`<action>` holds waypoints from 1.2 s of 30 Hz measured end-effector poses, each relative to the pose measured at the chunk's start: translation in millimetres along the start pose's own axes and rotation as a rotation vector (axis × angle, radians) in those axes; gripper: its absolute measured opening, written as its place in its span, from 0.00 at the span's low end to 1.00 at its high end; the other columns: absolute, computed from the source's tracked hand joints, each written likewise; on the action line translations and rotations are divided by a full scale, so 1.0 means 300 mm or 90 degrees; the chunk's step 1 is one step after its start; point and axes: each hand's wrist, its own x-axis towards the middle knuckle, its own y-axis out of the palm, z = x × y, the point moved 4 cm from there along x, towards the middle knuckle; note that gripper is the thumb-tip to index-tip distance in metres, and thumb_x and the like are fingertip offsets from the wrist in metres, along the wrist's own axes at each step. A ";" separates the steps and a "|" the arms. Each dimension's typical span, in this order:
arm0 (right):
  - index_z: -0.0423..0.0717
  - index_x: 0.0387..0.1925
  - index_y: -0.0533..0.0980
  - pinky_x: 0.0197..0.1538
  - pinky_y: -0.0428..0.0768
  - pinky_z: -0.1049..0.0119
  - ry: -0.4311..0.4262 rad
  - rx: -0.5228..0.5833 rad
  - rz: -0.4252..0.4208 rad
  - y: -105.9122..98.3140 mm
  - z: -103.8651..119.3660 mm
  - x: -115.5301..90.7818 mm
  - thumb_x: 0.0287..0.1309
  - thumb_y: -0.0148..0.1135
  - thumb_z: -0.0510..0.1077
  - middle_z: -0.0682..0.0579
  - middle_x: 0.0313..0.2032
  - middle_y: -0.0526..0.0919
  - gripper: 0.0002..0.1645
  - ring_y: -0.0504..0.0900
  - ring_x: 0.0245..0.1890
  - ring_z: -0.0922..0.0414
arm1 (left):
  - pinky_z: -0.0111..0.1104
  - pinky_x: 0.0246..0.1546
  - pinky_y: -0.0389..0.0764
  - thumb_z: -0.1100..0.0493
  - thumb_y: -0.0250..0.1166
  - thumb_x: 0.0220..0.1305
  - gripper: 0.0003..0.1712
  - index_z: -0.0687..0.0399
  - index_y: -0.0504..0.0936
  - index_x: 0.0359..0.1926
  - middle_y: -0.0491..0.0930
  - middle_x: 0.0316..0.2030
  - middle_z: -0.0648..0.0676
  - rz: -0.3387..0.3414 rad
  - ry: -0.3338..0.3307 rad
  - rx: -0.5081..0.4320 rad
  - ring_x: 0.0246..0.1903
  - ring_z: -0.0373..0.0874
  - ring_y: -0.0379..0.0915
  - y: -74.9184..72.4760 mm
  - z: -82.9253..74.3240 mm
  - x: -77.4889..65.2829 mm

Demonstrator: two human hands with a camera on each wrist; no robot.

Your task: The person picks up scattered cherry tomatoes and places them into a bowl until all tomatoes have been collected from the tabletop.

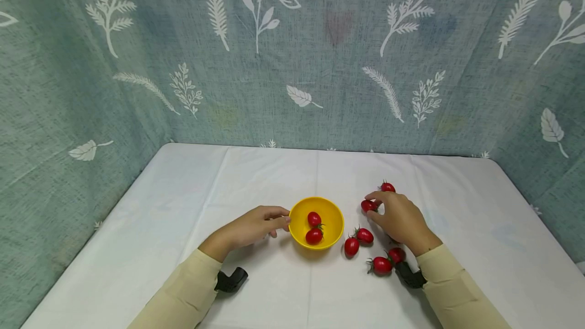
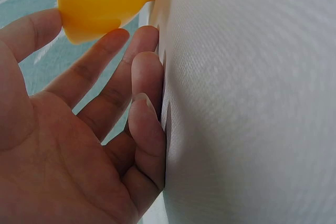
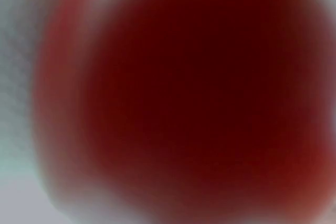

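L hand [image 1: 256, 226] is relaxed, fingers loosely spread, thumb & index touching L side of yellow bowl [image 1: 299, 222] w/ 2 red tomatoes [image 1: 314, 236] in it. R hand [image 1: 403, 219] pinches another tomato [image 1: 367, 206] btwn thumb & index, R of bowl; can't tell if it's off the desk [image 1: 256, 176]. 1 tomato [image 1: 387, 187] is just past R hand, 4 others [image 1: 351, 247] nearer the person, R of bowl

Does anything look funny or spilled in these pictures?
Nothing looks spilled: the yellow bowl stands upright. The odd bit is the right wrist picture, where what looks like a tomato fills nearly everything, dark and blurry, probably because it's very close to the camera.
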 end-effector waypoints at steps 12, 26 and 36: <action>0.48 0.55 0.81 0.26 0.73 0.67 -0.033 -0.003 -0.031 -0.014 0.052 -0.016 0.55 0.74 0.45 0.47 0.47 0.87 0.25 0.71 0.24 0.57 | 0.36 0.40 0.72 0.39 0.56 0.72 0.22 0.43 0.81 0.58 0.84 0.45 0.48 -0.002 -0.001 0.001 0.40 0.46 0.76 0.000 0.000 0.002; 0.51 0.55 0.81 0.40 0.85 0.58 -0.101 -0.018 -0.078 -0.031 0.143 -0.056 0.55 0.74 0.46 0.50 0.49 0.87 0.24 0.85 0.47 0.49 | 0.36 0.39 0.72 0.40 0.56 0.72 0.21 0.42 0.81 0.57 0.84 0.45 0.48 -0.001 0.004 0.000 0.40 0.46 0.76 -0.001 0.000 0.002; 0.53 0.53 0.82 0.37 0.84 0.63 -0.152 -0.024 -0.103 -0.018 0.192 -0.082 0.55 0.75 0.46 0.53 0.44 0.86 0.23 0.84 0.36 0.55 | 0.35 0.37 0.72 0.40 0.56 0.72 0.22 0.43 0.81 0.57 0.84 0.45 0.49 0.000 0.004 -0.008 0.40 0.46 0.75 0.001 0.004 0.004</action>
